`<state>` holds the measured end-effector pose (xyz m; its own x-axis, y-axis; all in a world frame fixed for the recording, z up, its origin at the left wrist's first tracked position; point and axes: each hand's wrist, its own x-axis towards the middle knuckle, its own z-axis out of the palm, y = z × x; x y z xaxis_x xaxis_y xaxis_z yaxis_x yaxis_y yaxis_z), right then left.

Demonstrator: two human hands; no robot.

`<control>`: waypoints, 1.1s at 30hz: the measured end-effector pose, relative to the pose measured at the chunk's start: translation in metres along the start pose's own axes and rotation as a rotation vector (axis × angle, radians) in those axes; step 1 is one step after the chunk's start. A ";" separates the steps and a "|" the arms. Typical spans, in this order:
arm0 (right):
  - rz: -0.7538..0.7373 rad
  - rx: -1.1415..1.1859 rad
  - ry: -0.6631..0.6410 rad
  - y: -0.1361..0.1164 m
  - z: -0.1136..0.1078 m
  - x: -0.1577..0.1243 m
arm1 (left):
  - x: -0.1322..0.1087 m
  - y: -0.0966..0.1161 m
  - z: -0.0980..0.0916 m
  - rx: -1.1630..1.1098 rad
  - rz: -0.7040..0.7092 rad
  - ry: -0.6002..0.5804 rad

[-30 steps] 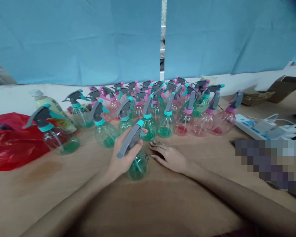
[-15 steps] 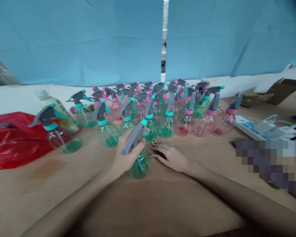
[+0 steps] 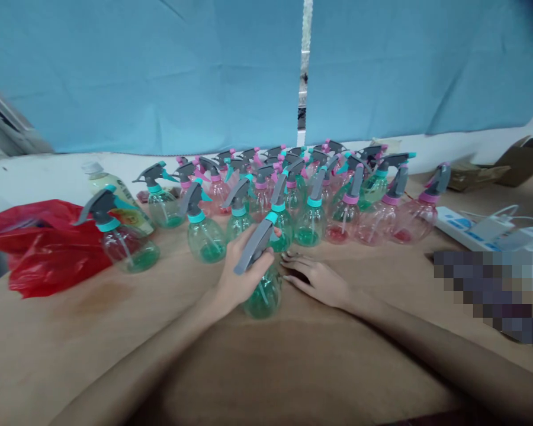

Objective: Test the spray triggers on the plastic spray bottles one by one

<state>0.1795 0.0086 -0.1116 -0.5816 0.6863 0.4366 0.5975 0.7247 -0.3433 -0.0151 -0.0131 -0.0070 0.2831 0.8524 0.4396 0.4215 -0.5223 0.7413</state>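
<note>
My left hand (image 3: 244, 272) is wrapped round the neck of a green spray bottle (image 3: 263, 296) with a grey trigger head and a turquoise nozzle. This bottle stands at the front of the group, and its collar is hidden by my fingers. To its right, my right hand (image 3: 316, 279) rests low on the table with fingers stretched toward the bottle, holding nothing. Just behind my hands stand more spray bottles: a green one (image 3: 310, 228) with a turquoise collar and a pink one (image 3: 338, 228) with a pink collar. Coloured liquid lies in their bottoms.
Several more pink and green spray bottles crowd the back of the wooden table (image 3: 266, 367). A lone green spray bottle (image 3: 131, 251) stands left, beside a red plastic bag (image 3: 53, 248) and a labelled drink bottle (image 3: 119, 189). A white power strip (image 3: 462, 228) and cardboard box (image 3: 526, 163) are right.
The whole view has shifted, so everything appears slightly farther right. My left hand keeps its grip on the green spray bottle, and my right hand stays on the table beside it.
</note>
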 end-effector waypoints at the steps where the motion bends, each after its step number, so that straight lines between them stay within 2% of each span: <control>1: 0.000 -0.004 -0.007 0.000 0.000 0.000 | 0.000 0.000 0.000 -0.002 0.003 0.004; 26: 0.021 0.027 -0.002 -0.001 0.001 0.001 | 0.003 0.004 -0.006 -0.023 0.077 -0.082; 33: 0.023 0.015 -0.010 0.000 0.002 0.000 | 0.001 0.003 -0.001 -0.022 0.001 -0.005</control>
<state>0.1783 0.0093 -0.1137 -0.5736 0.7033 0.4199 0.6026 0.7096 -0.3652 -0.0143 -0.0138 -0.0043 0.2877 0.8515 0.4384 0.4018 -0.5228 0.7518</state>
